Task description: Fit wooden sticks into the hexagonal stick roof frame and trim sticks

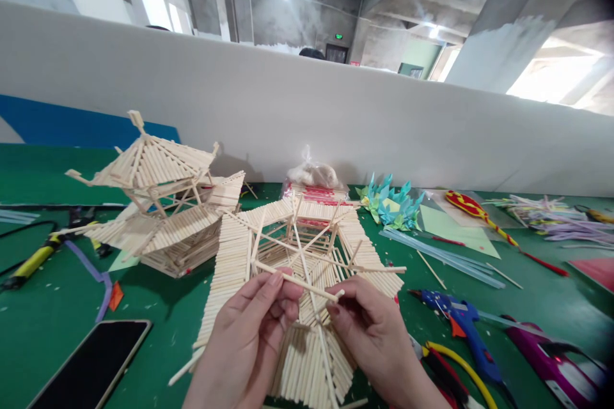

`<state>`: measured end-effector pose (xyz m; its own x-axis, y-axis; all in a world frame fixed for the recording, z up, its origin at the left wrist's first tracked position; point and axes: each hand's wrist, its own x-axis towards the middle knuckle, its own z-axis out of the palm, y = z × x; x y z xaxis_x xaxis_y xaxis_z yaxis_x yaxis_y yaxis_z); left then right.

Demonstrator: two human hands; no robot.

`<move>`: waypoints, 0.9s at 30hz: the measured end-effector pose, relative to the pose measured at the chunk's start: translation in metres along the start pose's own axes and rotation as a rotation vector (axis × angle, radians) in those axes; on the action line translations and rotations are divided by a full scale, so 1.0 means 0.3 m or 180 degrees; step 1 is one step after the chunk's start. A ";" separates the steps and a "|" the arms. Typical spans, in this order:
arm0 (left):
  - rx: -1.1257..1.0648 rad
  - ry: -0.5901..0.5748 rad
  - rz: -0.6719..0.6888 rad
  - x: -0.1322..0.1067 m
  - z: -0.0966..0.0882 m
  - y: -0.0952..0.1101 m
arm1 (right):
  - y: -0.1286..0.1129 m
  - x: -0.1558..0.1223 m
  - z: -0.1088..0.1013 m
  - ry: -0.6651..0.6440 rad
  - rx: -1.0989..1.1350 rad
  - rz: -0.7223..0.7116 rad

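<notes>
Two bare hands are working above one green bench (165,335). The left hand (252,329) is gripping one thin, pale wooden stick (314,287) between thumb and fingers; the right hand (374,319) is pinching its right end, where one short piece is meeting it at an angle. The stick is lying across the front of one open-topped model of pale wooden sticks (316,262). One tiered, pointed-roof pavilion of the same sticks (180,227) is standing at left.

Also lying on the bench are one black-screened phone (93,367), one blue glue gun (460,319), one purple device (551,358), one pair of yellow-and-red-handled pliers (455,358) and one turquoise folded-paper piece (391,204). Several translucent pale-blue rods (446,259) are overlapping, so their number is not readable.

The bench's far edge is running along one white partition (307,108). Green surface is showing as a strip between phone and open-topped model; at right, the pliers are sitting just beside the right hand, leaving little side room.
</notes>
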<state>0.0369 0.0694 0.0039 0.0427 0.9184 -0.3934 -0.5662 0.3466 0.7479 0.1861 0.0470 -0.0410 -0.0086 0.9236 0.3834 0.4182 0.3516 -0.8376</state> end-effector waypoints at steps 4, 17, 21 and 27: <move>0.0016 0.0077 0.0060 0.007 0.001 -0.003 | -0.002 -0.001 -0.001 0.0031 -0.0013 -0.0023; -0.0007 0.0125 0.0099 0.014 0.013 -0.012 | 0.005 0.001 0.005 0.0037 -0.0032 0.0006; 0.0020 0.0084 0.0130 0.017 0.008 -0.015 | 0.002 0.000 0.005 0.0060 -0.0020 0.0034; 0.0009 0.0047 0.0108 0.020 0.000 -0.017 | 0.008 0.000 0.007 0.0040 0.0036 0.0039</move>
<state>0.0400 0.0732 -0.0024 0.0113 0.9267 -0.3757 -0.5647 0.3160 0.7624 0.1851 0.0482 -0.0438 0.0078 0.9259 0.3777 0.4078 0.3419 -0.8466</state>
